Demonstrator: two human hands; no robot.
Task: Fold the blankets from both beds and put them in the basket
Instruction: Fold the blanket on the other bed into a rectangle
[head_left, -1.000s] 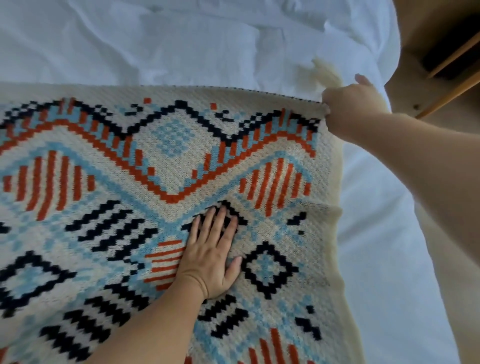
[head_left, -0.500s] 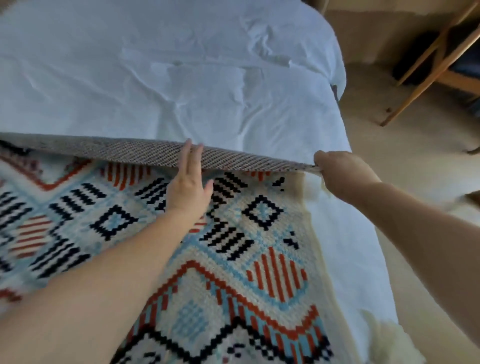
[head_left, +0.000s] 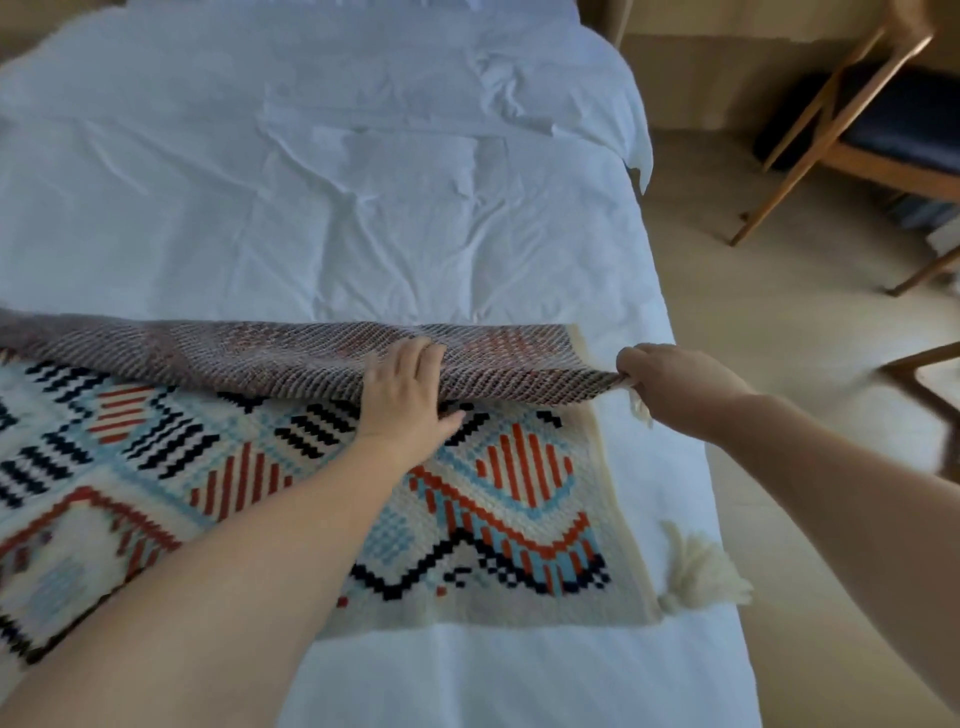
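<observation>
The patterned blanket (head_left: 291, 499) lies on the near half of the bed (head_left: 363, 208), spread over the white sheet, its far edge turned back toward the person so the dull grey-brown underside shows in a long band. The right hand (head_left: 675, 392) is clenched on the far right corner of that turned edge, pinching the cream border where a tassel hangs. The left hand (head_left: 402, 397) lies flat, fingers tucked under the lifted flap, thumb on the patterned face; it presses and grips nothing. A second tassel (head_left: 701, 571) rests on the sheet at the near right corner. A wooden chair (head_left: 852, 135) stands well apart on the floor to the right.

The blanket looks like a thick, soft knit: limp, fairly heavy for cloth, likely to sag between holds and to cling to the sheet more than slide. The corners and cream border seem the surest holds, with a flat palm steadying the crease. No basket is in view.
</observation>
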